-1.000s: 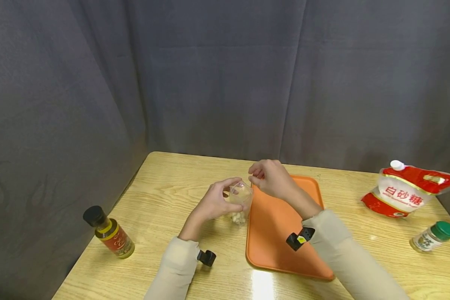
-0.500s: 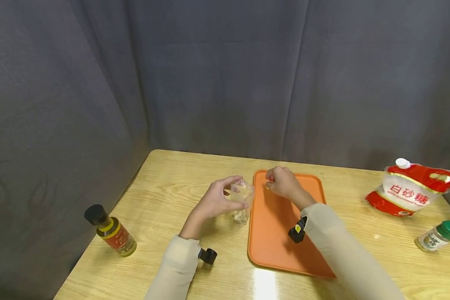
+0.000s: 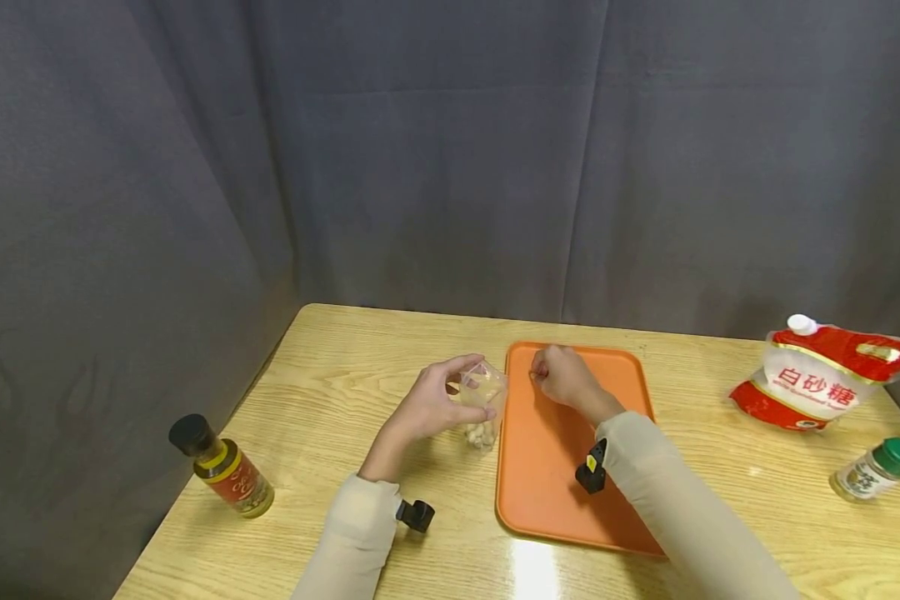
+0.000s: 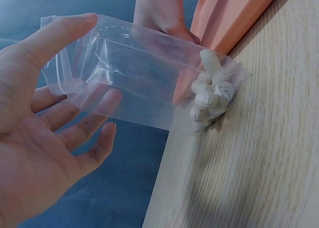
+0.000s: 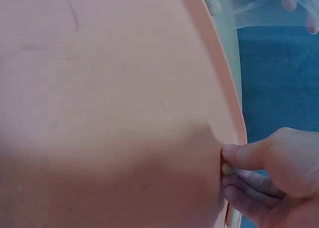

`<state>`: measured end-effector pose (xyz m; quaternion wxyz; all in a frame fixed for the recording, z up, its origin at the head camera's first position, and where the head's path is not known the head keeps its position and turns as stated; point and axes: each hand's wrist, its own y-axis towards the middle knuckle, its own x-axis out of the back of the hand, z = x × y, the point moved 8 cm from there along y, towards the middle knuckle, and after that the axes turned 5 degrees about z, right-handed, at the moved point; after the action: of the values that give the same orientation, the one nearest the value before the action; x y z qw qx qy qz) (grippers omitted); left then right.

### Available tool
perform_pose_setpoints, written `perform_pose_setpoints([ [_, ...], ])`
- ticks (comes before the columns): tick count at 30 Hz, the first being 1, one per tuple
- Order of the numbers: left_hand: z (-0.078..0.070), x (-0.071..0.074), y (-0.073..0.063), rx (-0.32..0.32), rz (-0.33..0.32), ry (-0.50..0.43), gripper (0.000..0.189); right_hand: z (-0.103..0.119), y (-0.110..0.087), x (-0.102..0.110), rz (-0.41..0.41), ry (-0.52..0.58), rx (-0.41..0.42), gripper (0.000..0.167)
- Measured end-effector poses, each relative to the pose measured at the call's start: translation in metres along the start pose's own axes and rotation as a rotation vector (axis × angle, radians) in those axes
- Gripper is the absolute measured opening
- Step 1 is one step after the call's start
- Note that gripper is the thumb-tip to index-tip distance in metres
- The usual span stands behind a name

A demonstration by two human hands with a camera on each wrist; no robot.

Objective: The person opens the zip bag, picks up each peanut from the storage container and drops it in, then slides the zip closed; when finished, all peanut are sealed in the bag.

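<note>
Thumb and fingers of the left hand are curved widely around the mouth of a clear, thin plastic bag, which is held roughly upright just left of the tray, its filled end low at the tabletop. By the right hand, a small, tan, rounded peanut-like piece is pinched between thumb and fingertips, drawn nearly together, at the far left part of an orange, rectangular, low-rimmed tray; how firmly it is gripped cannot be told.

The bag is judged to be light, limp and slightly slippery, best taken by its rim, where the mouth can be kept spread. The pale, knobbly peanuts inside are judged light and stiff but brittle-shelled, so a gentle pinch around the middle should suffice.

One bag, one tray and one pinched piece are counted; about seven peanuts can be made out in the bag, the overlap preventing a sure count. Farther out, one black-capped bottle with a red label is seen at the left, and one red-and-white plastic pouch and one green-lidded jar at the right, all set on one light wooden table.
</note>
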<state>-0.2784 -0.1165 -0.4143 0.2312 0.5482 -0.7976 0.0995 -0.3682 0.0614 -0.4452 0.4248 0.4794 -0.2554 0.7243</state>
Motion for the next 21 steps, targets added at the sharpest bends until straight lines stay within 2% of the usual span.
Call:
perform_pose_setpoints([
  [7,0.000,0.000,0.000,-0.003,0.000,0.008,0.077,0.002,-0.002,0.006,-0.007,0.011,0.025,0.013],
  [12,-0.002,-0.001,0.001,-0.004,-0.001,0.007,0.078,0.009,-0.005,0.021,-0.063,0.022,0.078,0.016],
  [16,-0.002,-0.001,0.002,-0.009,0.000,0.010,0.077,0.026,-0.008,0.039,-0.123,0.011,0.140,0.011],
  [21,-0.003,-0.001,0.001,-0.023,0.001,0.021,0.077,0.050,-0.012,0.055,-0.149,0.014,0.204,0.007],
])
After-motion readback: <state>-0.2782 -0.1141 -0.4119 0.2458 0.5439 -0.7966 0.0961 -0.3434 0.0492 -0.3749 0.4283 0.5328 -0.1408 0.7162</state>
